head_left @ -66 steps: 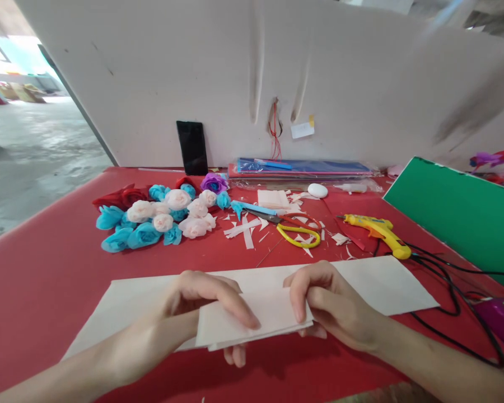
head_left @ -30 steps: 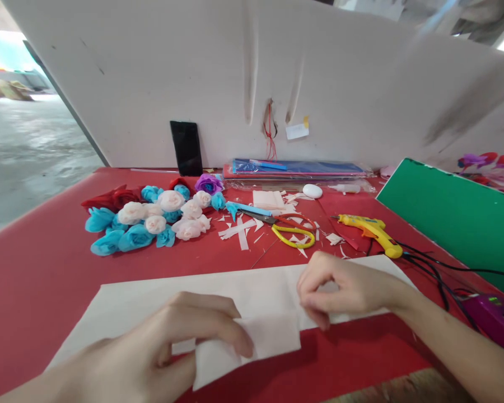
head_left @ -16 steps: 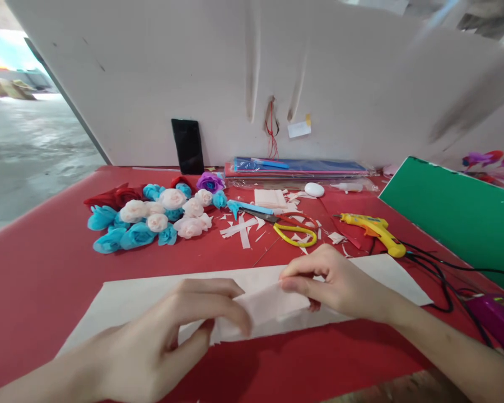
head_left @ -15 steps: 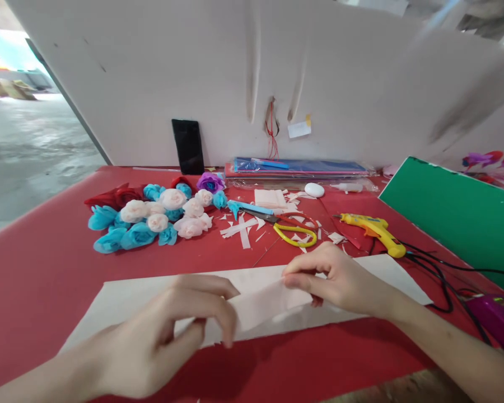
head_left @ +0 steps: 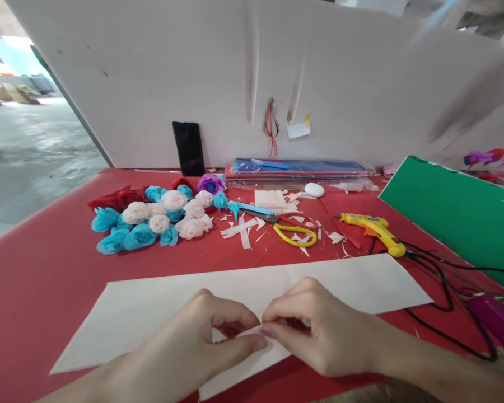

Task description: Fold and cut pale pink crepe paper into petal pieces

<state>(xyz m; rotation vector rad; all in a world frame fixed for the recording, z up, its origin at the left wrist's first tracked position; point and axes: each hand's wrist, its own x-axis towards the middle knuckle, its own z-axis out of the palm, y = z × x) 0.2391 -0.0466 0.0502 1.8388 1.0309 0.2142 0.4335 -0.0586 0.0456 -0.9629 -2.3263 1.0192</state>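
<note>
A pale pink strip of paper [head_left: 239, 374] is pinched between both hands low in the middle of the view. My left hand [head_left: 212, 336] is closed, its thumb lying on the strip and its fingers curled behind. Close beside it, my right hand [head_left: 315, 330] grips the strip's upper edge with thumb and fingertips. The fingertips of the two hands nearly meet. Beneath them, a long white sheet [head_left: 151, 308] lies flat on the red tabletop [head_left: 33, 268]. My fingers hide part of the strip.
Blue, pink, red and purple paper flowers [head_left: 159, 215] lie at the back left. Scissors [head_left: 296, 232] rest among paper scraps. A yellow glue gun [head_left: 373, 229] with black cables sits right, near a green board [head_left: 453, 218]. A dark phone [head_left: 188, 148] leans on the back wall.
Both hands have moved closer together and nearer to me, with the strip. My left hand, loosely curled before, now pinches the strip beside my right hand.
</note>
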